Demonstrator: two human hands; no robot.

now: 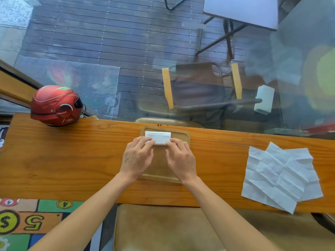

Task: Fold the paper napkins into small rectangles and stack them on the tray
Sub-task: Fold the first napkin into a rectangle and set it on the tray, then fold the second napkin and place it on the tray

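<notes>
One helmet [56, 105] sits at the left end of the wooden table [72, 160], near its far edge. At frame centre lies one tray [183, 134] holding one folded napkin [159, 137] in its far part. Two hands rest on the tray: the left hand [136, 157] lays flat fingertips on the napkin's near left corner, the right hand [181, 159] touches its near right corner; neither is closed around it. Bare table lies either side of the tray. At right, a loose pile of unfolded napkins [281, 176], perhaps two or three, overhangs the near edge.
</notes>
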